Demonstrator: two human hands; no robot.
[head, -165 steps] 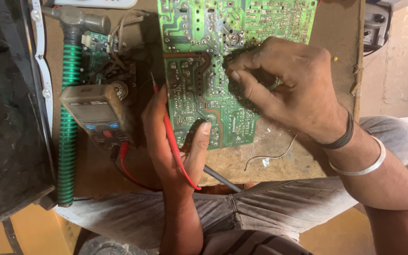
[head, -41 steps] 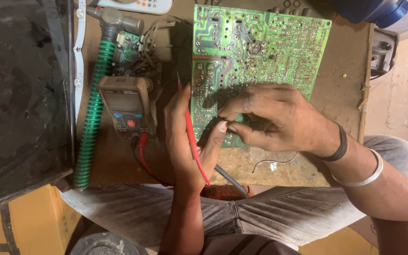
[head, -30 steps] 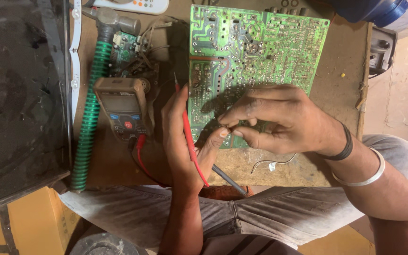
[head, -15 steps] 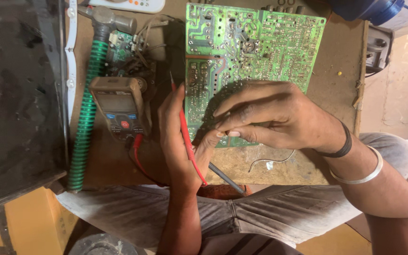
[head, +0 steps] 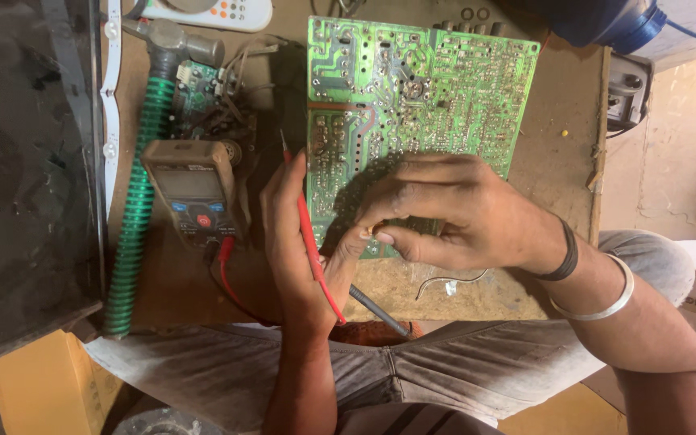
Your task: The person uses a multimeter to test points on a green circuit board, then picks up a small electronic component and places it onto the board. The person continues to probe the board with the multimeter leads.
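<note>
left hand [head: 300,242] grips a thin red probe [head: 309,234]; right hand [head: 453,213] pinches something unseen over the flat green circuit board [head: 445,89].

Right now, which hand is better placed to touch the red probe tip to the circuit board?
Left, most likely. The left hand already holds the red probe, its tip beside the green circuit board. The right hand rests on the board's lower edge.

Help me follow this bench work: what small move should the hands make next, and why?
Probably lower the thin red probe tip onto a solder point. The left hand holds it along the left edge of the green circuit board, its tip just off the board, while the right hand rests on the board. The tan multimeter lies alongside.
</note>
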